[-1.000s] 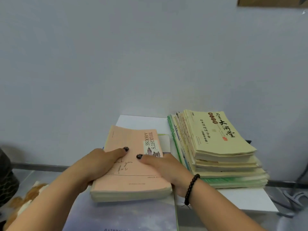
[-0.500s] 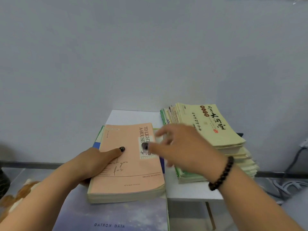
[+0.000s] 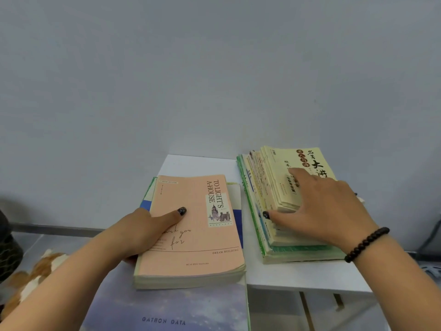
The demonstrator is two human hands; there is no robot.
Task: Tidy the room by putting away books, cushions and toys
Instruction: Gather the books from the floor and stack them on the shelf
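A pink book [image 3: 198,225] titled "To Light's A-House" tops a small pile on the left of a white table [image 3: 307,275]. My left hand [image 3: 143,232] grips that pile's left edge, thumb flat on the pink cover and fingers underneath. To the right stands a taller, slanted stack of yellow and green books [image 3: 281,201]. My right hand [image 3: 319,209], with a black bead bracelet at the wrist, lies spread on top of that stack, thumb against its near-left edge.
A large grey-blue book [image 3: 167,311] marked "Gatron Data" lies under the pink pile and juts past the table's front edge. A brown and white plush toy [image 3: 31,278] sits low at the left. A plain wall stands right behind the table.
My right hand has left the pink book and moved right onto the yellow and green stack. My left hand has stayed on the pink pile.
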